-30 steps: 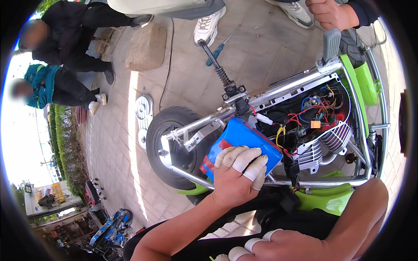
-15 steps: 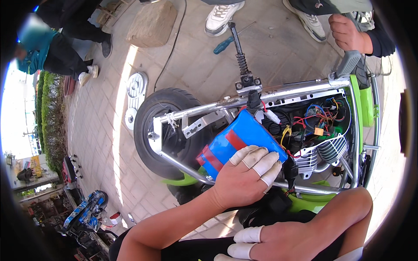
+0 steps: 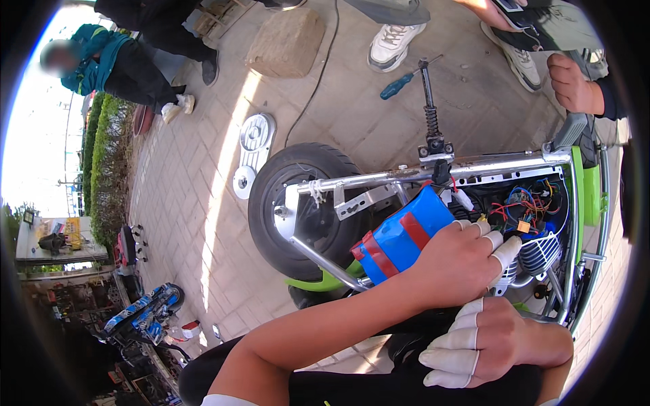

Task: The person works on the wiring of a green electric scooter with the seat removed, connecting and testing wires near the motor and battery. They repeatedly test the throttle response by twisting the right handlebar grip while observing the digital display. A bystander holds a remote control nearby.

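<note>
A blue battery pack (image 3: 423, 203) with red tape strips lies tilted inside the tubular metal frame (image 3: 379, 181) of a small green motorbike. At the pack's right end is my left hand (image 3: 460, 260), white finger cots on its fingers. They curl down over loose cables beside a yellow connector (image 3: 483, 220); their tips are hidden, so what they grip does not show. Nearer to me, by my lap, my right hand (image 3: 497, 342) has its cotted fingers bent and pressed together, their undersides out of sight. Bundled coloured wires (image 3: 531, 203) fill the frame's right part.
A black wheel (image 3: 298, 210) stands at the frame's left, with a spring shock absorber (image 3: 432, 115) above. On the paving lie a screwdriver (image 3: 399, 86), a silver cover (image 3: 256, 139) and a stone block (image 3: 286, 44). Another person's hand (image 3: 571, 82) grips the bike's far right end.
My left hand has slid from the pack's top to the cables at its right end, its fingers now curled. My right hand has risen closer to it. The whole view has shifted.
</note>
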A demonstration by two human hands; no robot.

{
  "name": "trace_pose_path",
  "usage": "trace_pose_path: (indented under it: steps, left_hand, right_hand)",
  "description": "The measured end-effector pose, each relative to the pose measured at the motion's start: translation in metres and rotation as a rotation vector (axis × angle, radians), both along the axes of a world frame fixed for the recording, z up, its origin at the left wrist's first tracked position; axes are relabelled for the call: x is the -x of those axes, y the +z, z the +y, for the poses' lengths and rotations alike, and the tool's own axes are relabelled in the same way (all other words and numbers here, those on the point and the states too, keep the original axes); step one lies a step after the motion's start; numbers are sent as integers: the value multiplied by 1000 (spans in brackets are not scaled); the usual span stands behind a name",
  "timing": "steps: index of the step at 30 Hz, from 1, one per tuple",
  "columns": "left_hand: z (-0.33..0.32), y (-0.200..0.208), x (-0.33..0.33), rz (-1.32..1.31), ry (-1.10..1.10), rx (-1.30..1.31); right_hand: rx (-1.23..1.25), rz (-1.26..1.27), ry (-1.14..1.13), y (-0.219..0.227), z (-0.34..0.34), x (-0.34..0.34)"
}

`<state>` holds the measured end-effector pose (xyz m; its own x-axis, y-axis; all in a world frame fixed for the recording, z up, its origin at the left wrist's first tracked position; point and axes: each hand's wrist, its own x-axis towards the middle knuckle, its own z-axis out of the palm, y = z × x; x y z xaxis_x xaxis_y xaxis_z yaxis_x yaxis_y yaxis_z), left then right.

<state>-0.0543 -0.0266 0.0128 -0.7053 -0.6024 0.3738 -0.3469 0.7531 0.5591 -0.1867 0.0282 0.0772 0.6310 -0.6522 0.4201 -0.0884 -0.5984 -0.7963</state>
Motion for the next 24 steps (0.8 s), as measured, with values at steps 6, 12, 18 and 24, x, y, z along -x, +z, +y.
trace_pose_path:
  steps: [6,12,18,24]
  left_hand:
    - [7,-27,11,-29,23,76]
    - [6,-25,5,-72,77,49]
    - [3,-25,5,-99,-28,73]
    - [2,-15,6,53,18,-68]
  right_hand:
    - [263,99,-86,-33,3,-20]
    - [202,51,-215,-39,4,-28]
    - [187,33,-138,-45,9,-16]
    - [162,-36,-78,-41,6,-17]
